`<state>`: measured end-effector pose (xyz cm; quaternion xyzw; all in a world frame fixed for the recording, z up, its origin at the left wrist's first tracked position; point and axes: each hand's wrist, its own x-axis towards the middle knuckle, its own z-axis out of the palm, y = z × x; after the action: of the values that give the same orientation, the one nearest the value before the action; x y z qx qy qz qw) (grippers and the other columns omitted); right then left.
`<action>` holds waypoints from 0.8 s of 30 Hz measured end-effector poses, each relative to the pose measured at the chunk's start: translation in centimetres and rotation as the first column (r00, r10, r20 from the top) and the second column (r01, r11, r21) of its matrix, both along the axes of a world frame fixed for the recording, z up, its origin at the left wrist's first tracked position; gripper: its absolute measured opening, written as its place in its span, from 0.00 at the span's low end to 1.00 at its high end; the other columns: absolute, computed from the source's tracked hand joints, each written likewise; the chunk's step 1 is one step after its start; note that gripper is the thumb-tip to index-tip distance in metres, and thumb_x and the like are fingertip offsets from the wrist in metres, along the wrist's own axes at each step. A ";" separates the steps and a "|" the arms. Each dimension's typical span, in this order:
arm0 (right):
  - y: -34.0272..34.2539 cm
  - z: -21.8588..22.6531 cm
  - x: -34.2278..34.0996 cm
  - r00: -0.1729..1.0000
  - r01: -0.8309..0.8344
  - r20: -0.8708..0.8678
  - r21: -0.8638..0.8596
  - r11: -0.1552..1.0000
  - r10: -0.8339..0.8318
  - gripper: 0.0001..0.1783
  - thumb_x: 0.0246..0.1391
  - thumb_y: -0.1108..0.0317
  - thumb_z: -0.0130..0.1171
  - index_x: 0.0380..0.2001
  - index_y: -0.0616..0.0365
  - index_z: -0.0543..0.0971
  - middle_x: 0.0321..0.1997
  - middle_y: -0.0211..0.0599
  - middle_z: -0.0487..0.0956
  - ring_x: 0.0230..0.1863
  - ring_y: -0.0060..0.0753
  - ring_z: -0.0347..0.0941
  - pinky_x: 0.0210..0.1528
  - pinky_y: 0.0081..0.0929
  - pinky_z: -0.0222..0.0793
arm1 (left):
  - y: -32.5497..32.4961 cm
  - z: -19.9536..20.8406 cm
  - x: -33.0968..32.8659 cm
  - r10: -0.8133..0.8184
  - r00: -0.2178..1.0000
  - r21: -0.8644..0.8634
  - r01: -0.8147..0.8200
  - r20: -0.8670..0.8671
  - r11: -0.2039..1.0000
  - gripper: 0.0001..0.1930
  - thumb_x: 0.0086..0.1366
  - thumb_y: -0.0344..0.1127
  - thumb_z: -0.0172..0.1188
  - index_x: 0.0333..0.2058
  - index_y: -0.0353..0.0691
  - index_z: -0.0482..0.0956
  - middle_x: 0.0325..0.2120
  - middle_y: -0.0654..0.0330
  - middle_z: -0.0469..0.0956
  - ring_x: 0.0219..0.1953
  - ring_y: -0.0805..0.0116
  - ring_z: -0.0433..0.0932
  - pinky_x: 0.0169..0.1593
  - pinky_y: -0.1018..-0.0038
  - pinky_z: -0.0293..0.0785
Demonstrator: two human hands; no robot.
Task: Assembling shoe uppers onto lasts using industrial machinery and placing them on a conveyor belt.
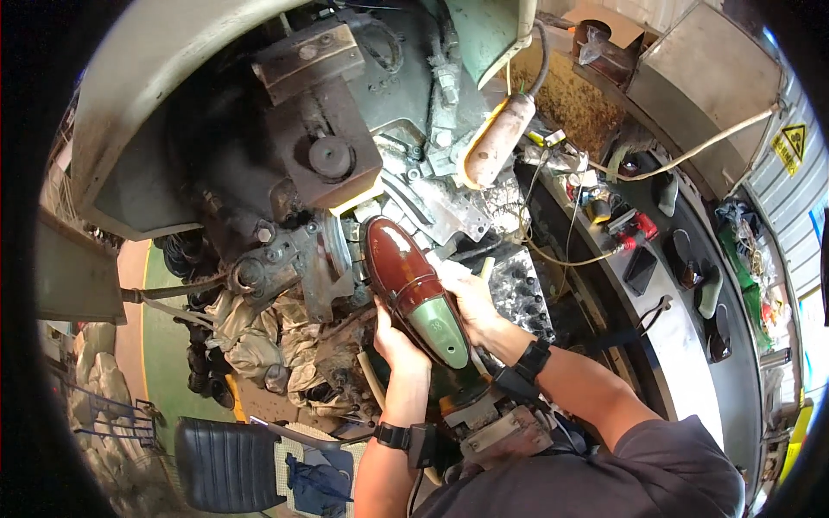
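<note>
Head view shows a glossy brown shoe upper on a green last, probably stiff, weighty and slick, best held by its sides, where the partly curled left hand and right hand clasp it before the shoemaking machine.

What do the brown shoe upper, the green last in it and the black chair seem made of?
Shoe upper: leather or a synthetic lookalike, glossy; bright highlights on a smooth surface.
Green last: probably hard plastic, smooth; even colour, clean-edged hole.
Black chair: likely leatherette, soft sheen; ribbed, padded-looking panels. Real leather can't be ruled out.
</note>
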<state>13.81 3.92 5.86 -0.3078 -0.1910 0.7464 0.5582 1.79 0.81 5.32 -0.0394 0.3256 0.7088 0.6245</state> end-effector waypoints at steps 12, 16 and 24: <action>-0.4 0.9 0.2 1.000 0.011 -0.001 -0.025 1.000 -0.011 0.12 0.62 0.74 0.62 0.47 0.64 0.78 0.44 0.39 0.82 0.42 0.30 0.81 0.46 0.31 0.82 | -0.9 -2.3 0.2 0.094 0.987 -0.038 -0.100 -0.134 0.994 0.21 0.76 0.47 0.48 0.54 0.38 0.77 0.50 0.55 0.81 0.50 0.56 0.80 0.55 0.61 0.76; -0.5 1.6 -0.1 0.991 0.107 0.087 -0.073 0.992 -0.100 0.11 0.63 0.73 0.62 0.46 0.64 0.78 0.41 0.38 0.83 0.36 0.26 0.79 0.41 0.25 0.79 | -1.1 -1.6 0.5 0.094 0.988 -0.007 -0.095 -0.119 0.995 0.20 0.75 0.47 0.48 0.54 0.38 0.77 0.50 0.55 0.81 0.50 0.56 0.80 0.56 0.62 0.76; 0.1 1.4 -0.1 0.995 0.040 0.098 -0.060 0.997 -0.034 0.09 0.63 0.71 0.63 0.43 0.63 0.80 0.38 0.34 0.84 0.35 0.25 0.79 0.44 0.25 0.78 | -0.8 -0.8 0.4 0.119 0.986 -0.057 -0.126 -0.118 0.990 0.21 0.75 0.47 0.49 0.54 0.38 0.77 0.50 0.56 0.81 0.50 0.57 0.80 0.56 0.62 0.76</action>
<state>13.66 4.05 7.22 -0.3643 -0.1887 0.7256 0.5524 2.19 -0.04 4.51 -0.0387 0.3804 0.7360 0.5586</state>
